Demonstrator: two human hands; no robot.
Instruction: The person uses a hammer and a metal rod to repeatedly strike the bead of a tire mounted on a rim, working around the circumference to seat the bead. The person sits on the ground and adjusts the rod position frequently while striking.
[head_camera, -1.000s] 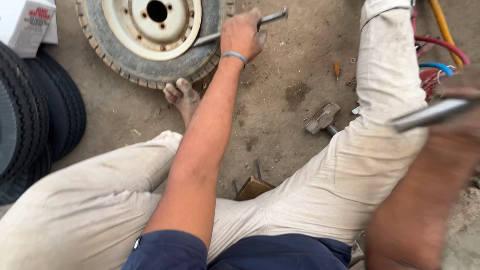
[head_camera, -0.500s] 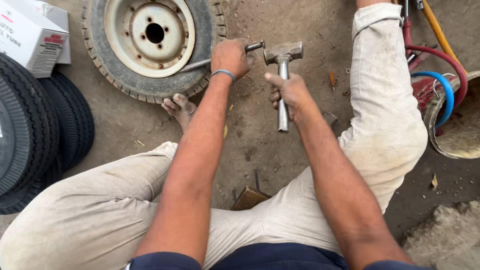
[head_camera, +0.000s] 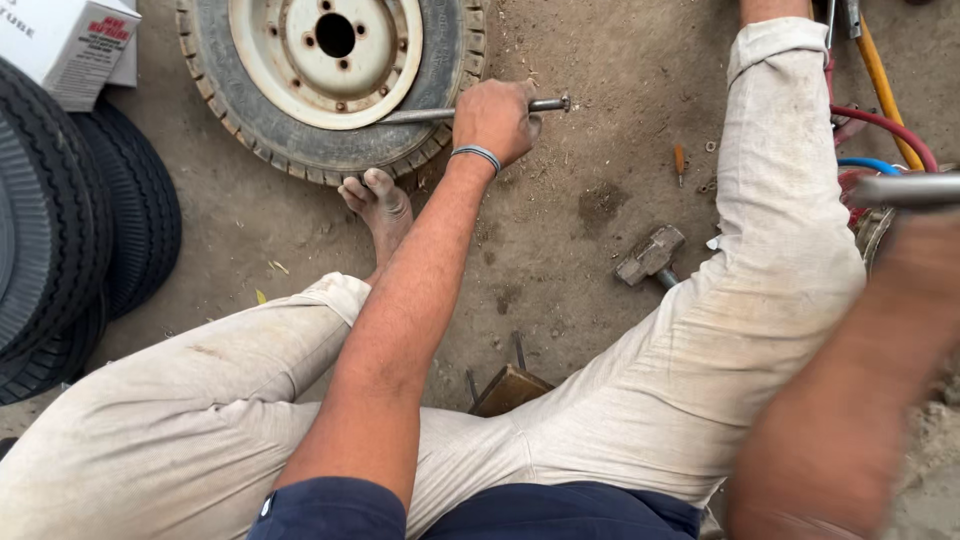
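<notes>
I've got my left hand (head_camera: 495, 120) wrapped tight around a steel bar (head_camera: 440, 113), fist pressed shut on it near its outer end. The bar runs nearly level, left to right: its far tip is wedged in where the tyre (head_camera: 270, 130) meets the cream rim (head_camera: 325, 55), and its free end pokes out just past my knuckles on the right. So the struck end lies right of the grip, pointing toward my right side.

My right arm is up at the right edge, close to the lens and blurred; the right hand (head_camera: 925, 265) itself is smeared, so I can't tell how the fingers sit, though a grey metal shaft (head_camera: 905, 190) shows above it. Its head is cut off by the frame. A second hammer (head_camera: 650, 255) lies on the dirt beside my right thigh, handle hidden under the trouser leg. My bare foot (head_camera: 380, 200) touches the tyre.
</notes>
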